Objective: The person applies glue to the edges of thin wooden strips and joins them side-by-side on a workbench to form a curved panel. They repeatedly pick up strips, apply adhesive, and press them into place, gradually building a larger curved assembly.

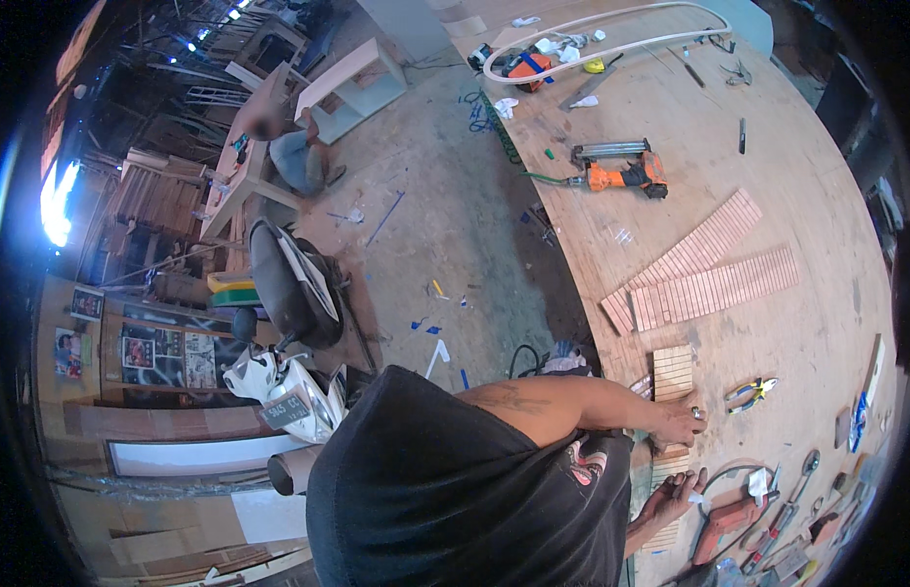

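A pale slatted wooden strip (672, 372), cut across by many dark grooves, lies on the workbench in front of me. My left hand (678, 424) reaches across it, its bent fingers closed on the strip, with a ring on one finger. Just below that hand, a short brown wood piece (673, 454) rests over the strip. My right hand (673, 497) is beside the strip's nearer part, its fingers loosely curled and slightly apart. What lies under both palms is hidden. Yellow-and-blue pliers (751, 394) lie beyond my left hand.
Two reddish slatted strips (719, 286) overlap farther left on the workbench (807, 342). Past them sit an orange nail gun (626, 174) and a looped pale hose (611, 12). A red tool (726, 525) and several hand tools crowd the right. A person (300, 161) crouches by furniture; a motorbike (303, 396) stands behind.
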`<state>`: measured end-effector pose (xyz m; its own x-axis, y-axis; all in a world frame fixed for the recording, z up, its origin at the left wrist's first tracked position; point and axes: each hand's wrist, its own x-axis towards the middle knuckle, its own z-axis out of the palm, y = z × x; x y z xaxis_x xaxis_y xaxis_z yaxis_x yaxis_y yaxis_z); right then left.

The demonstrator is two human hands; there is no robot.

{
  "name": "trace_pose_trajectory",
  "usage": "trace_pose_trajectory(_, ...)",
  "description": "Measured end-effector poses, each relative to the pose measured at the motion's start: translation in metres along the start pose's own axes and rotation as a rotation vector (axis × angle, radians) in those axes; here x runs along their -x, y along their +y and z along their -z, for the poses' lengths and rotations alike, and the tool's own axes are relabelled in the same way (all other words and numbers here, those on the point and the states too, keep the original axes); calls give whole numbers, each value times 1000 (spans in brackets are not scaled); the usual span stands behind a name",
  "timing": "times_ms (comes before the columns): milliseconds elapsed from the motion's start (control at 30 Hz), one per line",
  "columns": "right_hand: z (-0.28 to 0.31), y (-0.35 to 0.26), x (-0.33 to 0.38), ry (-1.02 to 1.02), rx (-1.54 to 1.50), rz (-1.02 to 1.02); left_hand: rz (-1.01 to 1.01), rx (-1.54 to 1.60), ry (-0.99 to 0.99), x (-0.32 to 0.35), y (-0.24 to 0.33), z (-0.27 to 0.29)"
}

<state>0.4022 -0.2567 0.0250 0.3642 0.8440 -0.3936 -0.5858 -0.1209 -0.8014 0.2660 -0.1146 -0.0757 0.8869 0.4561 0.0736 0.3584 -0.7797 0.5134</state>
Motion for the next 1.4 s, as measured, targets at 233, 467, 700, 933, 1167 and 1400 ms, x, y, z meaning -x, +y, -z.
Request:
trace_pose_trajectory(233, 4, 3, -2, -28, -22, 12, -18, -34, -15, 4, 3, 11)
trace_pose_trajectory(467, 4, 8, 7, -32, -29, -28, 42, -11, 66, -4, -22, -61)
trace_pose_trajectory(700, 21, 10, 4, 2, -42, 18, -94, -125, 75, 0, -2, -7)
trace_pose_trajectory(933, 20, 11, 10, 7, -57, 15, -115, -92, 243, 1, -4, -15)
trace_pose_trajectory(1167, 18, 8, 11, 69, -41, 0, -129, -81, 335, -2, 6, -3)
trace_pose_trajectory(1400, 7, 3, 18, 82, -20, -6, -79, -73, 323, -1, 9, -10)
